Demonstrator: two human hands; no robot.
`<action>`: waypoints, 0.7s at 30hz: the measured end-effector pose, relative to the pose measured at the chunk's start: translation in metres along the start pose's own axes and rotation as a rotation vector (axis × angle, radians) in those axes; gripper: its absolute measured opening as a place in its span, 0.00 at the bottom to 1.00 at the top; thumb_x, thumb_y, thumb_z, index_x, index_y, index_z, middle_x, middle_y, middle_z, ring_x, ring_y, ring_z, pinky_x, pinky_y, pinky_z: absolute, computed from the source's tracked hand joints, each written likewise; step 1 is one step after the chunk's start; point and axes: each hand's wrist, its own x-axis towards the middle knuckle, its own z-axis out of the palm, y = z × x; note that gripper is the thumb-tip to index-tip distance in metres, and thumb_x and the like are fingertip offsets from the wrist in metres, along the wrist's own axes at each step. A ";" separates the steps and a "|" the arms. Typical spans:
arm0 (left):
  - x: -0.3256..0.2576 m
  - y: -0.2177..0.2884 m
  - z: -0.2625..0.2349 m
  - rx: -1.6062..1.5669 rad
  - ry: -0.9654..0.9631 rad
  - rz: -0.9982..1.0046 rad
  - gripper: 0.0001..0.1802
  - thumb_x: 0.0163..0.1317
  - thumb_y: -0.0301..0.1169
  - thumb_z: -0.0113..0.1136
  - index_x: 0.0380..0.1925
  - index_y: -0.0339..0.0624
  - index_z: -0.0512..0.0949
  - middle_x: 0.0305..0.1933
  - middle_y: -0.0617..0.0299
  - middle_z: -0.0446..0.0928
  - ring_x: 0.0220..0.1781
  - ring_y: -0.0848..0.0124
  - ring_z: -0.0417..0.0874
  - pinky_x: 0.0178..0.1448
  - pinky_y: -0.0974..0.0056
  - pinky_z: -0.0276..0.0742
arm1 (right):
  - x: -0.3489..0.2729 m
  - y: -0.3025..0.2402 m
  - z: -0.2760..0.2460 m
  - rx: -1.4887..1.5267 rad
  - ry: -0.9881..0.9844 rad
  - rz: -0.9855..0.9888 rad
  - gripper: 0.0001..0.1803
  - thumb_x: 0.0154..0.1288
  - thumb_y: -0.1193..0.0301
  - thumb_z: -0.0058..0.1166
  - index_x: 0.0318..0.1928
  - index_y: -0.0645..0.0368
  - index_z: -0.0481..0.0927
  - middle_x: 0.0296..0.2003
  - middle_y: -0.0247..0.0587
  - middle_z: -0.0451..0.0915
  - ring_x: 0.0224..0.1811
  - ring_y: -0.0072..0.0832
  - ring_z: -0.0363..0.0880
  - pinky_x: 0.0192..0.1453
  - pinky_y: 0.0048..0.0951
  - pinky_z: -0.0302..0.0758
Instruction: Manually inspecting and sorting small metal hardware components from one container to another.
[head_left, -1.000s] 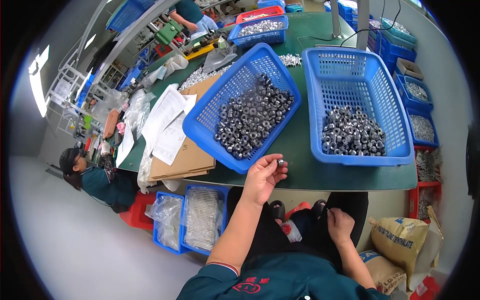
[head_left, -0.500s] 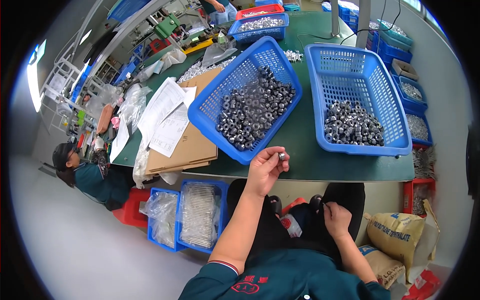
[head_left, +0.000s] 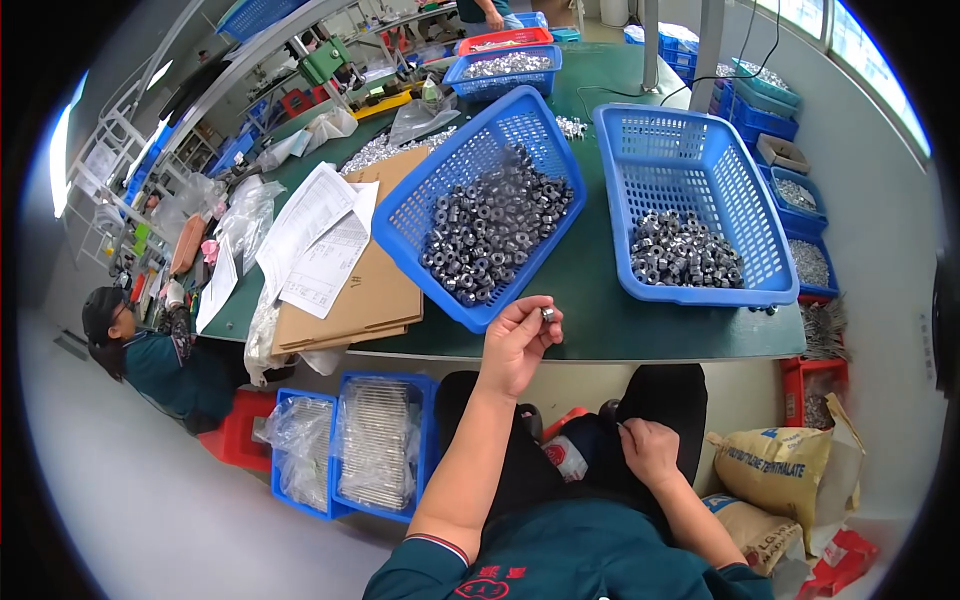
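My left hand point(head_left: 515, 345) is raised at the near edge of the green table point(head_left: 570, 338), thumb and fingers pinching a small shiny metal bushing point(head_left: 547, 314). Just beyond it, a tilted blue basket point(head_left: 404, 255) holds a heap of similar dark, ring-shaped metal bushings point(head_left: 480, 240). Another blue basket point(head_left: 715, 294) stands to its right with a smaller heap of bushings point(head_left: 685, 250). Down by my right thigh, my right hand point(head_left: 651, 452) is closed with curled fingers. A tiny pale tip shows at those fingers, too small to name.
Papers point(head_left: 328, 265) lie on flat cardboard point(head_left: 375, 300) left of the baskets. Blue crates point(head_left: 430, 400) with bagged rods stand below the table. At the left sits a co-worker point(head_left: 150, 350). Sacks point(head_left: 770, 470) and a red crate point(head_left: 790, 390) are at the right.
The whole view has shifted slightly, with the baskets and table appearing further left. My left hand still pinches the bushing, which is turned a little. My right hand stays low by the thigh.
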 end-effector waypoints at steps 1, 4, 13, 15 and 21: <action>0.001 0.001 0.001 -0.003 0.008 0.006 0.10 0.68 0.25 0.52 0.46 0.36 0.79 0.40 0.55 0.80 0.37 0.69 0.79 0.45 0.65 0.77 | 0.000 0.001 -0.001 -0.005 0.001 -0.001 0.06 0.55 0.72 0.60 0.26 0.56 0.75 0.20 0.41 0.76 0.23 0.40 0.78 0.27 0.39 0.74; 0.000 0.001 0.003 -0.003 0.025 -0.002 0.09 0.69 0.25 0.53 0.45 0.37 0.79 0.39 0.57 0.80 0.37 0.70 0.79 0.45 0.66 0.78 | -0.001 0.003 -0.002 -0.022 -0.011 0.009 0.06 0.55 0.72 0.60 0.26 0.56 0.75 0.20 0.41 0.76 0.23 0.40 0.78 0.27 0.39 0.74; 0.001 0.003 0.002 0.005 0.027 -0.034 0.09 0.69 0.24 0.52 0.45 0.36 0.79 0.40 0.56 0.80 0.37 0.70 0.79 0.46 0.66 0.78 | -0.014 0.022 0.016 -0.113 -0.187 0.148 0.08 0.57 0.66 0.58 0.26 0.55 0.75 0.19 0.44 0.77 0.22 0.43 0.79 0.25 0.44 0.73; 0.001 0.002 0.000 0.012 0.029 -0.038 0.09 0.69 0.24 0.52 0.45 0.36 0.79 0.40 0.56 0.80 0.38 0.70 0.79 0.46 0.66 0.78 | -0.017 0.021 0.030 -0.154 -0.293 0.184 0.10 0.58 0.63 0.57 0.26 0.54 0.76 0.19 0.44 0.79 0.22 0.45 0.79 0.25 0.45 0.73; 0.001 0.001 -0.001 0.044 0.023 -0.040 0.09 0.69 0.25 0.52 0.45 0.36 0.79 0.39 0.57 0.80 0.37 0.71 0.79 0.46 0.67 0.78 | -0.032 0.026 0.068 -0.088 -0.550 0.351 0.12 0.56 0.55 0.58 0.30 0.49 0.83 0.26 0.43 0.82 0.31 0.44 0.82 0.33 0.46 0.76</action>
